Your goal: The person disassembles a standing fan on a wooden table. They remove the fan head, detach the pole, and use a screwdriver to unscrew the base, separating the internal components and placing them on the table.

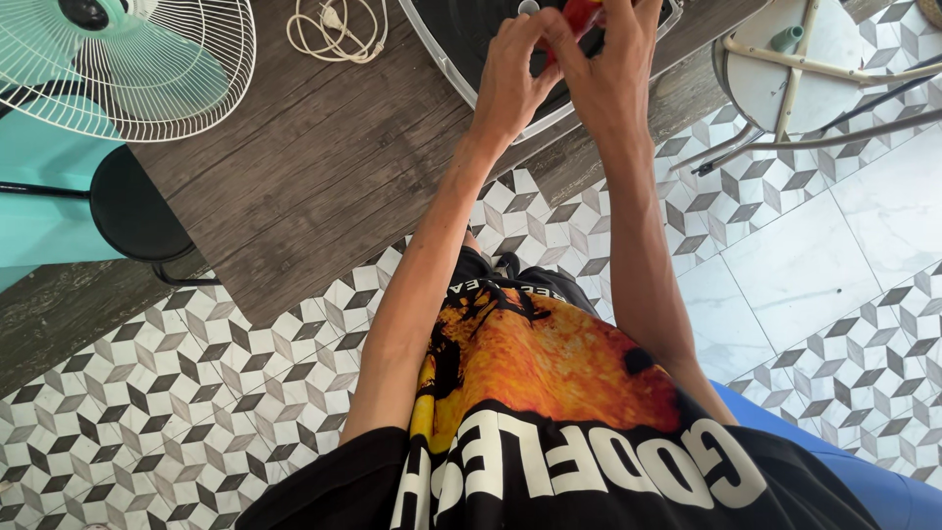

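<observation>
At the top centre of the frame, the left hand [510, 74] and right hand [613, 69] meet, each grip pinched on a small red object [579, 15] above a black tray [461, 39] on the counter [324, 167]. Small, steady finger movements held low over the tray would likely suit it best.

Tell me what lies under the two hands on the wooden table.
Under the left hand and right hand lies a dark round piece with a pale rim on the wooden table. A red object shows between the fingers; the rest is covered.
</observation>
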